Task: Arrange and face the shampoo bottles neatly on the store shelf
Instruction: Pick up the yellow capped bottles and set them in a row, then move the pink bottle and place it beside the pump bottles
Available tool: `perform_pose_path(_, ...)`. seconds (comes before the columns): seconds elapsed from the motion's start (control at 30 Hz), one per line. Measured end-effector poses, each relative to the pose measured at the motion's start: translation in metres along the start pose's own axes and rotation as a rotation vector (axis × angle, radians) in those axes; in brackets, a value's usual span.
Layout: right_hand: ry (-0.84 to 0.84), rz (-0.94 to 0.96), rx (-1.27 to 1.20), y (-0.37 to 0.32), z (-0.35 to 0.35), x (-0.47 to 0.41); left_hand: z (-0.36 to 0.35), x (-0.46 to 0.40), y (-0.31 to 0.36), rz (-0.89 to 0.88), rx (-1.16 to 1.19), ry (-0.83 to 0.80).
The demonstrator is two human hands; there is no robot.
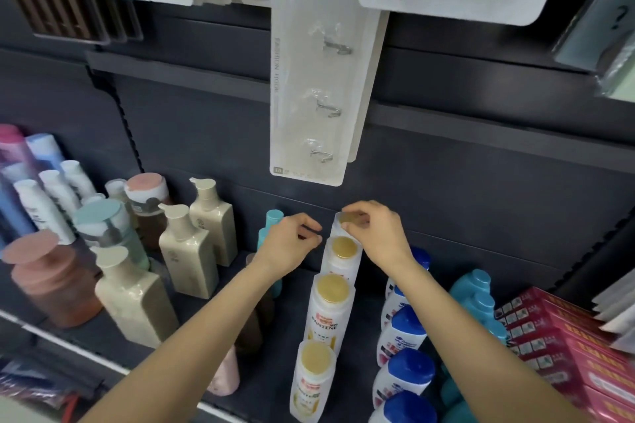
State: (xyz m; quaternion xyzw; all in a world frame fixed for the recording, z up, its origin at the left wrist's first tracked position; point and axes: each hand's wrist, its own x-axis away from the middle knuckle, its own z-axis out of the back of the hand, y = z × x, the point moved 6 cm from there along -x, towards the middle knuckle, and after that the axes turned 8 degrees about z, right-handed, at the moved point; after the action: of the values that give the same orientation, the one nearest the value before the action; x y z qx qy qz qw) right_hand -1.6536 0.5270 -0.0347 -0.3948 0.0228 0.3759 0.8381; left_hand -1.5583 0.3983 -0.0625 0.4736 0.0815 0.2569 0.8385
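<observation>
gold-capped white shampoo bottles (329,306) | upright | single front-to-back row | dark shelf (275,336), mid-section

Left arm: bare, reaching up and forward from lower left, my wrist straight.
Left hand (292,244): fingers curled, thumb and fingertips pinched together, nothing seen between them.
Right arm: bare, stretched forward from lower right.
Right hand (374,230): palm down, my fingers curled over a bottle cap (348,218).
</observation>
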Motion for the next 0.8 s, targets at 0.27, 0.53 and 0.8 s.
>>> perform_pose_path(0.27,0.012,0.023,-0.198,-0.086,-0.046,0.038,0.087,0.065,-0.039,-0.216,-0.203,0.176)
perform_pose_path(0.53,-0.102,-0.056,-0.043,-0.133,-0.131,0.091,0.166,0.098,-0.122,-0.322,-0.687,0.407)
perform_pose_path(0.8,-0.263,-0.170,0.142,-0.137,-0.176,0.117,0.186,0.101,-0.157,-0.208,-0.804,0.278)
